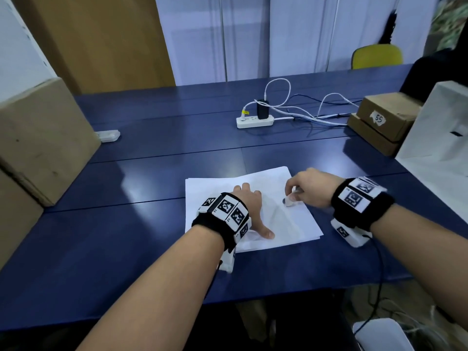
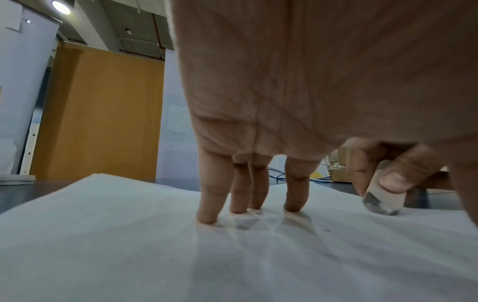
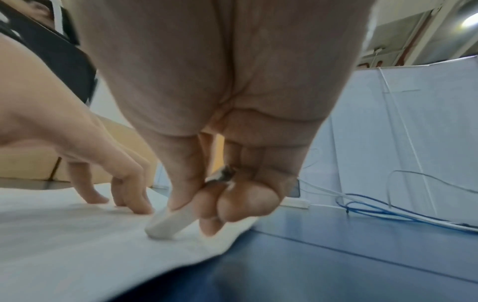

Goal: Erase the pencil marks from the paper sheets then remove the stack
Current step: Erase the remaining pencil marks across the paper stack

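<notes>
A small stack of white paper sheets (image 1: 268, 183) lies on the blue table (image 1: 126, 262), its upper right corner slightly fanned. My left hand (image 1: 249, 206) presses on the sheets (image 2: 129, 235) with straight fingers (image 2: 209, 204), thumb spread toward me. My right hand (image 1: 307, 190) pinches a white eraser (image 1: 290, 200) with a grey smudged tip between thumb and fingers. The eraser (image 3: 168, 223) touches the top sheet (image 3: 64, 245) near its right edge. In the left wrist view the eraser (image 2: 383, 199) stands on the paper just right of my left fingers. Pencil marks are too faint to make out.
A white power strip (image 1: 254, 121) with a black charger and white and blue cables (image 1: 316, 115) lies behind the paper. Cardboard boxes (image 1: 38, 138) stand at the left, small brown boxes (image 1: 382, 122) and a white bag (image 1: 440, 138) at the right. A yellow chair (image 1: 377, 57) is beyond the table.
</notes>
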